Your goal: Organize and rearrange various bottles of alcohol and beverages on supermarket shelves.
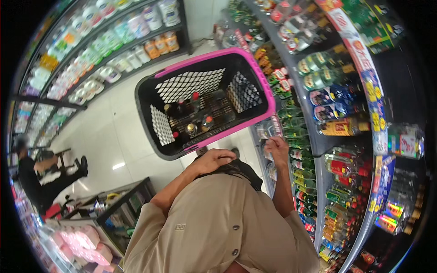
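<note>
A black plastic shopping basket with a pink rim (pixel 263 82) stands before me. Several bottles lie or stand inside it, among them a bottle with a red cap (pixel 195 97) and one with a gold cap (pixel 191 129). My left hand (pixel 216 159) is near my waist, just below the basket's near edge, its fingers loosely bent and holding nothing that I can see. To the right, my right hand (pixel 277 148) is raised beside the lower bottle shelf, fingers curled; whether it touches or holds anything there cannot be told.
Shelves of glass bottles (pixel 338 127) run along the right. Shelves of plastic bottles (pixel 109 42) line the upper left. A seated person (pixel 41 170) is at the far left. A dark-framed display case (pixel 126 198) and pink packages (pixel 82 244) are at the lower left.
</note>
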A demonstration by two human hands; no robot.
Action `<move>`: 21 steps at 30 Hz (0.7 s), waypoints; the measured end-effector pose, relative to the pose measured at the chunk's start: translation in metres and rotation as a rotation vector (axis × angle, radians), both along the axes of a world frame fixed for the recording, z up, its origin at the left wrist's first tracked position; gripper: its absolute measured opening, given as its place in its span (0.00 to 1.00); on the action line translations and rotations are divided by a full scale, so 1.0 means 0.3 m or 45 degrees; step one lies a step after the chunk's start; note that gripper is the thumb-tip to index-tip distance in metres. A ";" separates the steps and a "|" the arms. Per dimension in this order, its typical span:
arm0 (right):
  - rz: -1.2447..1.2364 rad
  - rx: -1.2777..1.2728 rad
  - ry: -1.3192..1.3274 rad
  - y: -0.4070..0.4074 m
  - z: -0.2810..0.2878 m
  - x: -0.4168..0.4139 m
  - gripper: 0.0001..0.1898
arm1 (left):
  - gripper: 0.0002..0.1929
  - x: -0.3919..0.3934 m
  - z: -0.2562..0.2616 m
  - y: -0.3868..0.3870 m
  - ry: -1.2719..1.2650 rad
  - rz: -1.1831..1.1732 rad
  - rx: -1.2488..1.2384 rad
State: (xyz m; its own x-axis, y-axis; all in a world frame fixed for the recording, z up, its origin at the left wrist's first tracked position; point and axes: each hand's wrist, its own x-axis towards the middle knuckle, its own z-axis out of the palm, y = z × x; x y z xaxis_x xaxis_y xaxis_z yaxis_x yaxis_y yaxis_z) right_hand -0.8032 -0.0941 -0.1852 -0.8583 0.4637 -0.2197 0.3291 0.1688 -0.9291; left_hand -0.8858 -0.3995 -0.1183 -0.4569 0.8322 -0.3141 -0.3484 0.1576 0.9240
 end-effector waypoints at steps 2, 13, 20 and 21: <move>0.013 -0.050 -0.067 -0.048 0.018 0.008 0.09 | 0.14 -0.004 -0.013 -0.023 -0.003 0.004 0.021; -0.090 -0.200 -0.248 -0.163 0.026 0.086 0.07 | 0.15 0.009 -0.012 -0.111 -0.070 -0.080 0.006; -0.069 -0.123 -0.209 -0.188 0.025 0.112 0.09 | 0.14 -0.011 -0.015 -0.131 0.009 -0.140 0.018; -0.051 -0.088 -0.207 -0.182 -0.006 0.121 0.09 | 0.14 0.000 -0.042 -0.137 0.063 -0.135 0.065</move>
State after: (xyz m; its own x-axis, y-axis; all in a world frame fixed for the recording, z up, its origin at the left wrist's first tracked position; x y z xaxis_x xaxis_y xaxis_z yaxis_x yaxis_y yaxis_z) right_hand -0.7668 -0.1486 -0.1871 -0.7901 0.4760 -0.3863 0.4809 0.0904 -0.8721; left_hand -0.8857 -0.4407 -0.1309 -0.3797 0.8909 -0.2492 -0.2862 0.1431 0.9474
